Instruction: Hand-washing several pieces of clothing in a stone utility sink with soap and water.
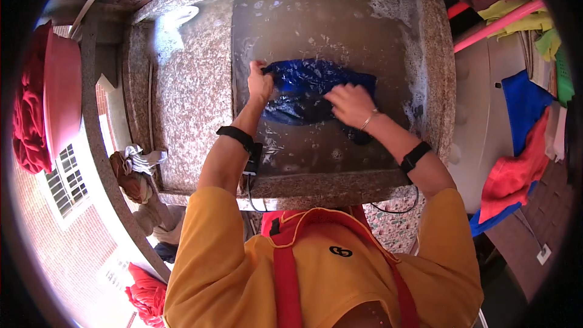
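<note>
A wet dark blue cloth (300, 77) lies bunched in the murky, sudsy water of a speckled stone wash sink (437, 68). At the cloth's upper left edge, my left hand (261, 83) has its fingers closed on the fabric. Over the cloth's right part is my right hand (350, 104), slightly blurred; whether it grips any fabric is unclear. Part of the cloth hangs lower in the water beneath the right wrist. Each forearm wears a black strap.
Left of the water is a raised stone slab (193, 100). Gray and brown cloths (141, 164) hang by its lower left corner. A pink basin (63, 95) with red fabric stands at far left. On the right are blue and red cloths (514, 177) and a pink pole (498, 25).
</note>
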`<action>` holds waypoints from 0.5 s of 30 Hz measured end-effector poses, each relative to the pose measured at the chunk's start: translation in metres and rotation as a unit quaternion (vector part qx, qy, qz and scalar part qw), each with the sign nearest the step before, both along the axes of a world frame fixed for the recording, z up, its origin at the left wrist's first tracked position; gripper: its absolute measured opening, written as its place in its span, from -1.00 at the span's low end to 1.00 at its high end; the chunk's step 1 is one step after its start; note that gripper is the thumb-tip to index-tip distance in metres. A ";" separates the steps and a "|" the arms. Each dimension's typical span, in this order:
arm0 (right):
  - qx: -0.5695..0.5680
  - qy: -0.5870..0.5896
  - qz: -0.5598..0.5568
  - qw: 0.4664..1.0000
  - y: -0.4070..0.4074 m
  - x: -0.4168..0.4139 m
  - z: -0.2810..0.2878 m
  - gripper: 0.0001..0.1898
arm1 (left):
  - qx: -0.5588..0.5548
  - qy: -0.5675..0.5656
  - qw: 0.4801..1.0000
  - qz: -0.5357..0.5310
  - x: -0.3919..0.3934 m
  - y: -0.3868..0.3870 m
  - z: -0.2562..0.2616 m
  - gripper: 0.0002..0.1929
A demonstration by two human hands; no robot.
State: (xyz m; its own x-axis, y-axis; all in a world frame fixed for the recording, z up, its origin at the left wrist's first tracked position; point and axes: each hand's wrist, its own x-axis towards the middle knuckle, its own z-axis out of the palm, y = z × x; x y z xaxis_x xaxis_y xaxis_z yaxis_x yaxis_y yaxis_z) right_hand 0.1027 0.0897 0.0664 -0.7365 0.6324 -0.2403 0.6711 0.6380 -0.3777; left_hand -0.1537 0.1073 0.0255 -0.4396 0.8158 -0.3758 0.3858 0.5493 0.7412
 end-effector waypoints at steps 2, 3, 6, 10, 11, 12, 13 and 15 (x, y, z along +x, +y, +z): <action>-0.134 -0.067 -0.047 0.988 -0.020 -0.017 0.008 -0.44 | 0.073 -0.017 0.994 -0.083 -0.004 -0.008 0.005 -0.82; -0.178 -0.130 -0.079 0.972 -0.022 -0.020 0.008 -0.41 | 0.147 -0.036 0.974 -0.168 -0.004 -0.010 0.008 -0.81; -0.251 -0.156 -0.173 0.939 -0.021 -0.015 -0.018 -0.44 | -0.027 -0.040 0.912 -0.408 0.003 -0.036 0.009 -0.68; -0.237 -0.175 -0.199 0.934 -0.023 -0.013 -0.037 -0.46 | -0.134 0.250 0.755 -0.591 0.014 -0.055 0.017 -0.40; -0.255 -0.169 -0.201 0.930 -0.022 -0.019 -0.028 -0.46 | -0.133 0.249 0.757 -0.589 0.015 -0.057 0.008 -0.40; -0.273 -0.164 -0.207 0.925 -0.022 -0.019 -0.019 -0.47 | -0.165 0.272 0.734 -0.600 0.021 -0.056 0.007 -0.48; -0.270 -0.168 -0.210 0.925 -0.024 -0.013 -0.021 -0.47 | -0.196 0.295 0.710 -0.608 0.026 -0.056 0.006 -0.55; -0.131 -0.101 -0.158 0.974 -0.033 0.002 -0.027 -0.44 | -0.240 0.278 0.706 -0.605 0.028 -0.052 0.003 -0.64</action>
State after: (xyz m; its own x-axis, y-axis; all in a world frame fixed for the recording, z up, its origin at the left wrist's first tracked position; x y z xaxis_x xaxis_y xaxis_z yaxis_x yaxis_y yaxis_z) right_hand 0.1042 0.0572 0.0394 -0.4359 0.7176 -0.5432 0.8958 0.2876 -0.3390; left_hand -0.1260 0.0552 0.0285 0.2818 0.5572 -0.7811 0.9464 -0.2953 0.1308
